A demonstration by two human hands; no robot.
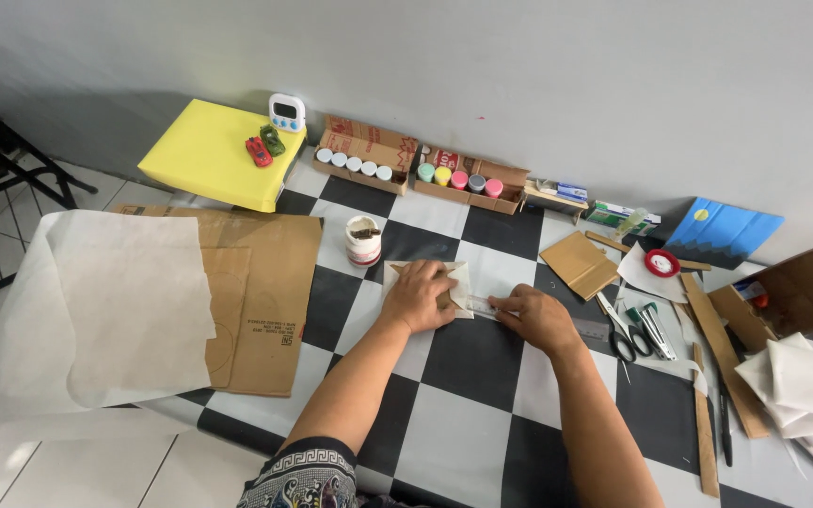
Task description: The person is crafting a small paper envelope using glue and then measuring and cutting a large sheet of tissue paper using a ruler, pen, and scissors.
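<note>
Paper piece: pale, squarish sheet w/ a brown cardboard shape on it, corners peeking out at its far edge; lies flat on the checkered floor, mid-scene, just near of the white jar.
Left hand: left hand flat on the sheet, palm down, fingers spread a little; pressing, not gripping anything.
Right hand: right hand just right of the sheet, fingers curled down on a clear ruler; pins it to the floor. Ruler's left end touches the sheet's right edge.
Jar: 1 white jar, open top, dark stuff inside, just far-left of the sheet.
Paint pots: 5 white-lidded in one cardboard tray; 5 coloured lids (green, yellow, pink, grey, pink) in the next tray, far side by the wall.
Toys: 2 small cars, red + green, on a yellow board, far left; 1 white timer behind.
Left side: large brown cardboard w/ big white paper lying over it.
Right side: scissors, folded cardboard piece, red tape roll, blue sheet, stack of white paper pieces, cardboard strips, open box.
In the way: nothing over the sheet but the left hand, which hides most of the brown shape.
</note>
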